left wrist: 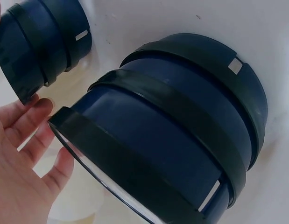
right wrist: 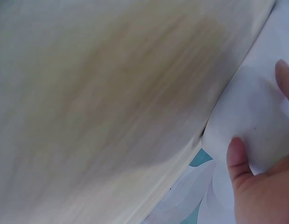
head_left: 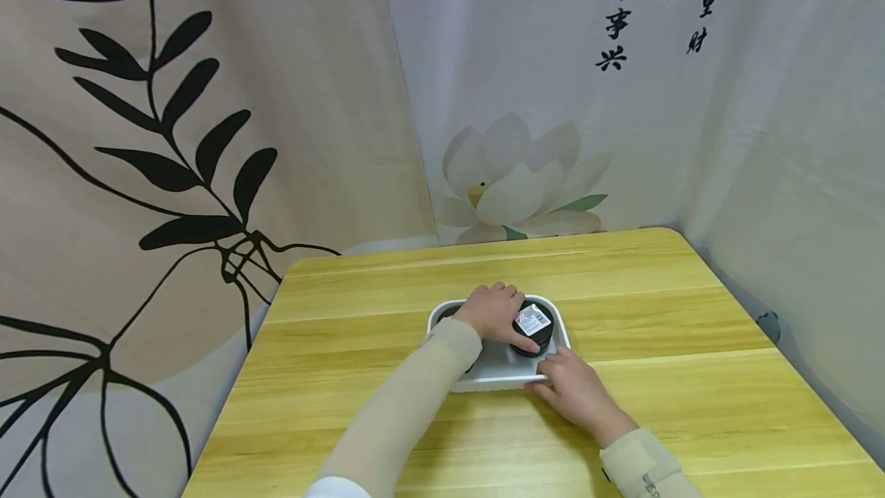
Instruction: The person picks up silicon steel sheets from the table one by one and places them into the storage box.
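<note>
A white tray [head_left: 505, 383] stands on the wooden table, with dark banded cylinders inside it. My left hand [head_left: 492, 315] reaches over the tray and grips the right-hand dark cylinder [head_left: 542, 335], which has a white barcode label [head_left: 532, 320] on top. In the left wrist view, the fingers of my left hand [left wrist: 27, 154] lie against this cylinder [left wrist: 46, 42]. Closer to that camera is a second dark blue cylinder [left wrist: 167, 121] with black bands, mostly hidden by my arm in the head view. My right hand [head_left: 577, 390] pinches the tray's near right corner; in the right wrist view its fingers [right wrist: 240, 161] show beside a white surface.
The yellow wooden table [head_left: 657, 313] extends around the tray on all sides. Behind it hang pale curtains, one with a black plant print [head_left: 187, 144], another with a lotus [head_left: 518, 175] and black writing.
</note>
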Action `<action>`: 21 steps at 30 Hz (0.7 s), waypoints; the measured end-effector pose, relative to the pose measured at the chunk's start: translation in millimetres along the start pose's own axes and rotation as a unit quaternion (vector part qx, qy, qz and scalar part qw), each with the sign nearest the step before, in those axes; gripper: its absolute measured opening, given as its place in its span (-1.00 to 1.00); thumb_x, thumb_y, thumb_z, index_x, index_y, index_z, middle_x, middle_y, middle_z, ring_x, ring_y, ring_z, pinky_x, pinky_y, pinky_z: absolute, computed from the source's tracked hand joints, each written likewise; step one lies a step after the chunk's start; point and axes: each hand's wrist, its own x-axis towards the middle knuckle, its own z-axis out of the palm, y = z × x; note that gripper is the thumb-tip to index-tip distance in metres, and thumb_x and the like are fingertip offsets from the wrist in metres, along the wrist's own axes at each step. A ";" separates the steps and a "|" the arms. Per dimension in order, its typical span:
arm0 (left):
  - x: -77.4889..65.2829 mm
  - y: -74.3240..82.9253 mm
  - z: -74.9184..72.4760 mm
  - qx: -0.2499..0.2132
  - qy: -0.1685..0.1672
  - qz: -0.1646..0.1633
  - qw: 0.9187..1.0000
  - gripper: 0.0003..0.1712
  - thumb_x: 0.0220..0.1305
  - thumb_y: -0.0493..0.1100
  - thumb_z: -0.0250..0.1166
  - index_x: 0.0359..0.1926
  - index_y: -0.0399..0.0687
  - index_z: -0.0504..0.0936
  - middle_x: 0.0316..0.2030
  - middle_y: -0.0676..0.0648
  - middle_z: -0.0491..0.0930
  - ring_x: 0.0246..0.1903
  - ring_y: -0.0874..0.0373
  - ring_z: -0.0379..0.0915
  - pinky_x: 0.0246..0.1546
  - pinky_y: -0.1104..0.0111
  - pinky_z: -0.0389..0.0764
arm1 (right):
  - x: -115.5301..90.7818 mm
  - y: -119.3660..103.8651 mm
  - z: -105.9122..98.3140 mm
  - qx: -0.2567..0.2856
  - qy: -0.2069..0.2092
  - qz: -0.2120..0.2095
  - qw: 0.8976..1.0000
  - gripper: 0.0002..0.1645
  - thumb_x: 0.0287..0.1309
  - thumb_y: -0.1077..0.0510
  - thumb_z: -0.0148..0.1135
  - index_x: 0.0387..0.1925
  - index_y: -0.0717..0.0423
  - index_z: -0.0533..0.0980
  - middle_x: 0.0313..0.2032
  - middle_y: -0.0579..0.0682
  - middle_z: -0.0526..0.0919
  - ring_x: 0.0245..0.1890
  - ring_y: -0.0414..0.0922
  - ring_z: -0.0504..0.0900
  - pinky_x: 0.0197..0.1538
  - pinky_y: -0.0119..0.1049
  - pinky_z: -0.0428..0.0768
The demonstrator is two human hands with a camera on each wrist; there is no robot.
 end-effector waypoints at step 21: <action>-19.4 -12.8 -8.2 -0.004 0.019 -0.016 1.000 0.04 -0.07 0.67 -0.41 0.18 0.12 0.34 0.04 0.05 0.39 0.00 0.14 0.30 -0.03 0.14 0.40 | -0.3 -1.4 2.0 0.001 0.008 -0.001 1.000 -0.72 -0.11 -0.17 0.35 -0.55 -0.11 0.53 -0.50 -0.30 0.48 -0.37 -0.23 0.34 -0.32 -0.26 0.41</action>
